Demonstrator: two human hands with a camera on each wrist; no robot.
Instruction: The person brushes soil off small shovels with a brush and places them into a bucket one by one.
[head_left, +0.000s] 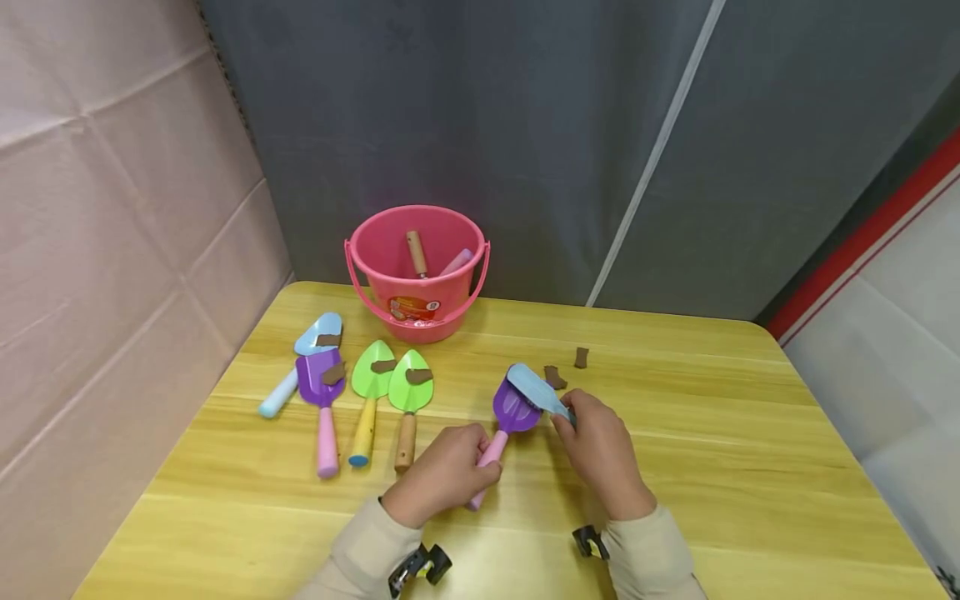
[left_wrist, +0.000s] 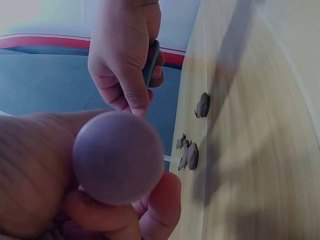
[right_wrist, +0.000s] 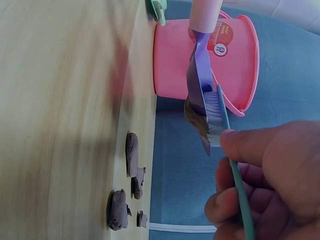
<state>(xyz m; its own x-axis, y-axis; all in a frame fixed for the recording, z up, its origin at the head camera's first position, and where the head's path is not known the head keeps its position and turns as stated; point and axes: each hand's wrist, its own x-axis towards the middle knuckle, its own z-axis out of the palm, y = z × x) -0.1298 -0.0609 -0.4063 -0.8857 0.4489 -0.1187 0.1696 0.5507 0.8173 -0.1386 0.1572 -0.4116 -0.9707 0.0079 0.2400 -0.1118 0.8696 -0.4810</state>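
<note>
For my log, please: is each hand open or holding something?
Left hand: holding the purple shovel by its pink handle.
Right hand: holding the blue brush.

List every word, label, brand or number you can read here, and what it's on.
No text is legible.
Orange-red label on the pink bucket: printing too small and blurred to read.
Round white badge beside that label: mark too blurred to make out.
Black wrist devices: yellow patches too small to tell if they carry text.
Purple shovel and blue brush: no lettering shows.
</note>
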